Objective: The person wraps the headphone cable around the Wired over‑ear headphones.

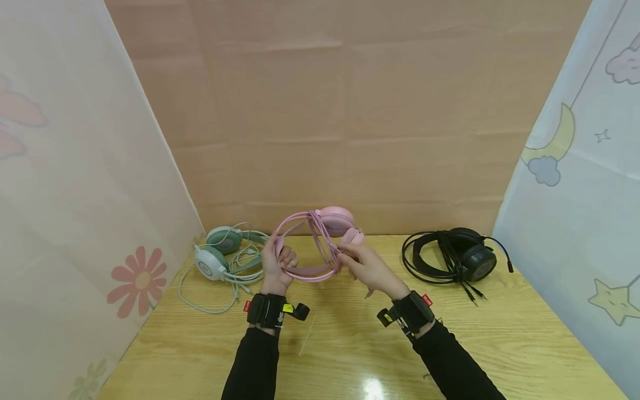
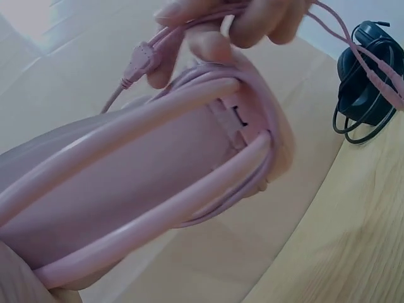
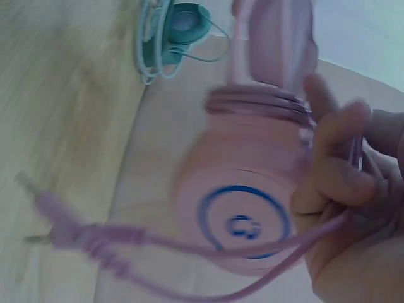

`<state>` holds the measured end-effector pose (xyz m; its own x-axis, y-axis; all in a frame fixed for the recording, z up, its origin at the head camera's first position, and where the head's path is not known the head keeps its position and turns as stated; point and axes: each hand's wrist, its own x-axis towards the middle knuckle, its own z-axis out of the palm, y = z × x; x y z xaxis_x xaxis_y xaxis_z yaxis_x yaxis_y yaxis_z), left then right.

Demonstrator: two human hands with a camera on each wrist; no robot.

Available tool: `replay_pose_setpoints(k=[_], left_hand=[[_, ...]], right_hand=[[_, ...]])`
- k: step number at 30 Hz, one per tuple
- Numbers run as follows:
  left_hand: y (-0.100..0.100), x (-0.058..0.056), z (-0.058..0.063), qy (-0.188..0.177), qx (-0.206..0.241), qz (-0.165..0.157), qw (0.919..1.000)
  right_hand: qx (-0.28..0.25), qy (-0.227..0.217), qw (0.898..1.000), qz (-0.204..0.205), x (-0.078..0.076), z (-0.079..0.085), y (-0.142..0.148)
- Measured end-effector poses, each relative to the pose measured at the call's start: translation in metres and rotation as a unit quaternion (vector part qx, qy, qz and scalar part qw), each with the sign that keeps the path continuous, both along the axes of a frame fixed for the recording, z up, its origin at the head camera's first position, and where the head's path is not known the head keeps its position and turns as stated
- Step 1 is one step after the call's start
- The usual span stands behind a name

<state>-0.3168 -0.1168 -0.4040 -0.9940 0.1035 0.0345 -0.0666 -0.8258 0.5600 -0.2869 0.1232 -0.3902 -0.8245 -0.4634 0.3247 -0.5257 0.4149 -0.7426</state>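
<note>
Pink headphones (image 1: 336,220) are held up above the table in front of me. My left hand (image 1: 278,266) grips their headband and the looped cable at the left end. On the right, my right hand (image 1: 369,268) pinches the thin pink cable (image 2: 214,14) close to the ear cups. Turns of this cable wrap round the headphones near one ear cup (image 3: 237,208), which bears a blue ring. The cable's splitter (image 2: 144,58) sticks out on one side of the right fingers, and two plugs (image 3: 60,221) dangle on the other.
White and green headphones (image 1: 210,261) with a loose white cable lie at the left near the side wall. Black headphones (image 1: 477,261), cable bundled, lie at the right. A brown backdrop (image 1: 345,111) rises behind the wooden table (image 1: 340,344); patterned cloth stands on both sides.
</note>
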Motion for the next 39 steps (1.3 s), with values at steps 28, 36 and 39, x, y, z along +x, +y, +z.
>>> replay_pose_setpoints(k=[28, 36, 39], left_hand=[[-0.001, 0.003, 0.002, 0.003, 0.050, 0.005, 0.9987], [-0.001, 0.002, 0.000, 0.016, 0.059, -0.008, 0.9981], [-0.001, 0.001, -0.001, 0.017, 0.062, -0.013, 0.9979]], right_hand=[[0.009, -0.068, 0.996, 0.059, -0.007, -0.052, 0.011], [-0.101, -0.213, 0.969, 0.076, -0.011, -0.062, 0.010], [-0.116, -0.226, 0.964, 0.075, -0.012, -0.065, 0.010]])
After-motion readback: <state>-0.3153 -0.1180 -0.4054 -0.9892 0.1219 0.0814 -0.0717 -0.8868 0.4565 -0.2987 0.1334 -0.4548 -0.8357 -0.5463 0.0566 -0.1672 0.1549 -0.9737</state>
